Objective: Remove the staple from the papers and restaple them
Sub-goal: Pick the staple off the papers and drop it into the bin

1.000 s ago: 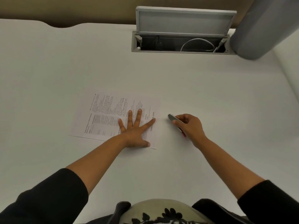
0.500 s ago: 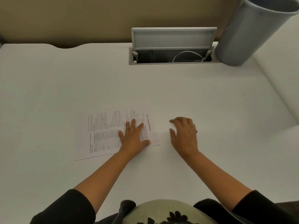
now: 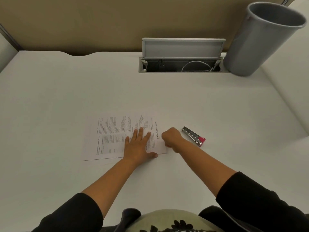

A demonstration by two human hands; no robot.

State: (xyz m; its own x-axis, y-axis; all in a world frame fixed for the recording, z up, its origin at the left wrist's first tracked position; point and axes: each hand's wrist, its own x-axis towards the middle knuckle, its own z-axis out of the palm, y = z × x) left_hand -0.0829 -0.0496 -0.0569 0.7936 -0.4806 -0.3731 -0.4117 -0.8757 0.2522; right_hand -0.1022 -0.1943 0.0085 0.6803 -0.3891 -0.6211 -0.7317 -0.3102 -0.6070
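Your left hand (image 3: 139,145) lies flat on the papers (image 3: 117,136), fingers straight and spread a little, thumb out along the near edge, pinning the sheets to the white desk (image 3: 66,91). Its grip is open, simply pressing. Your right hand (image 3: 172,138) sits at the papers' right edge with the fingers curled under into a fist; whether that grip pinches the sheet's edge or holds nothing you cannot tell from here. Both forearms reach forward from black sleeves. The stapler (image 3: 194,136), metal with a red end, lies on the desk just beside your right hand, untouched. Farther back an open cable hatch (image 3: 182,56) shows a white cable inside, and a grey bin (image 3: 260,39) stands at its right end.
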